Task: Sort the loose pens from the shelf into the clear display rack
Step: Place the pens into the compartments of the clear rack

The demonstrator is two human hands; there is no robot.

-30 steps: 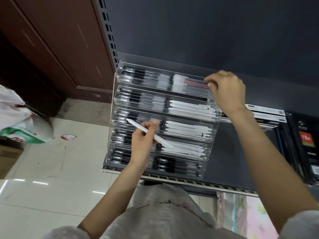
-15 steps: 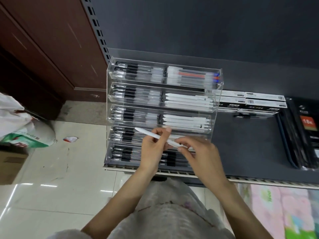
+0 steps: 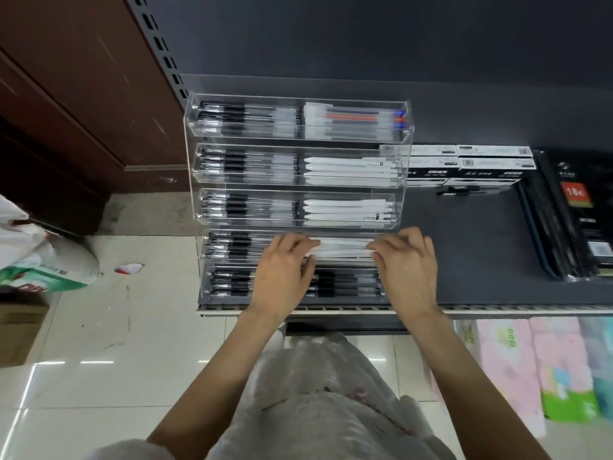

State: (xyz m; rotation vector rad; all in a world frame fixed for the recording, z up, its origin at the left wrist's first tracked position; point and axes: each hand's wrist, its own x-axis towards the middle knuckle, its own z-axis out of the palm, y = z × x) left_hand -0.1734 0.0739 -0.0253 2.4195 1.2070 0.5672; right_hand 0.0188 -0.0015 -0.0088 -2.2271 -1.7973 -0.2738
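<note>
A clear display rack point(image 3: 407, 127) with several stepped tiers stands at the left end of a dark shelf point(image 3: 474, 247). Black-grip pens fill its left compartments, and white or clear pens fill most right ones. Both hands are at the right compartment of the fourth tier. My left hand point(image 3: 282, 270) pinches the left end of a white pen point(image 3: 341, 248) and my right hand point(image 3: 406, 267) pinches its right end. The pen lies level on the other white pens in that compartment. My palms hide part of the bottom tier.
Black-and-white pen boxes point(image 3: 471, 164) are stacked to the right of the rack, with black packaged goods point(image 3: 577, 214) beyond them. Pastel packs point(image 3: 530, 370) sit below the shelf edge. On the tiled floor at left lie a white-green sack point(image 3: 43, 260) and a cardboard box point(image 3: 20, 327).
My right hand came down from the top tier and took the pen's right end. Both hands then lowered the white pen level into the fourth tier's right compartment.
</note>
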